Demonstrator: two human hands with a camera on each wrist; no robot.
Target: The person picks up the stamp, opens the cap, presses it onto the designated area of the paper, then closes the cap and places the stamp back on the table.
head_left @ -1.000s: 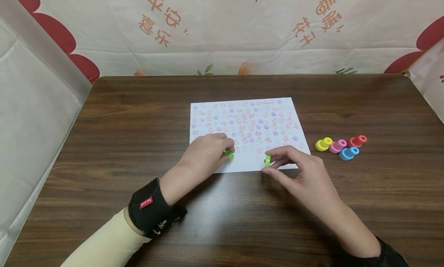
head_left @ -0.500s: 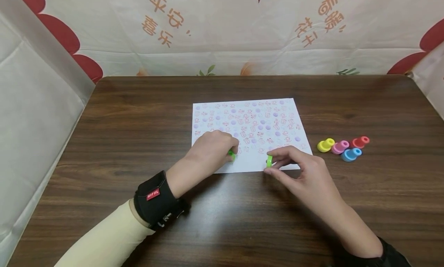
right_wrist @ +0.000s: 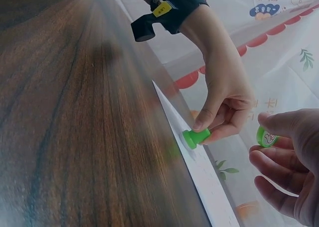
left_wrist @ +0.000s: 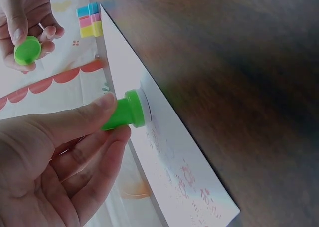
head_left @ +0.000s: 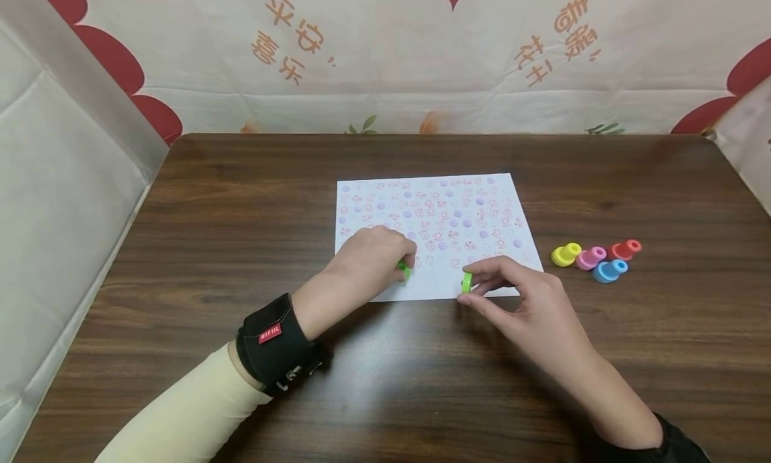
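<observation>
My left hand (head_left: 373, 259) pinches the narrow handle of a green stamp (left_wrist: 124, 110) between thumb and fingers. The stamp's pale wide end faces the white paper (head_left: 434, 286) and appears to meet it near the lower edge; the exact contact is hard to see. Rows of small red and purple prints cover most of the sheet. To the right, just over the paper's lower right part, my right hand (head_left: 536, 302) holds a small round green cap (right_wrist: 267, 137) by its rim. A picture shows on one face of that cap.
Right of the paper stand a yellow stamp (head_left: 566, 254), a pink stamp (head_left: 591, 257), a red stamp (head_left: 624, 249) and a blue stamp (head_left: 611, 271), close together on the dark wooden table (head_left: 241, 202). A printed cloth (head_left: 385, 55) hangs behind the table's back edge.
My left hand has shifted slightly right and turned, so less of the green stamp shows from above. The right hand keeps the cap in nearly the same place. The head view has shifted a little.
</observation>
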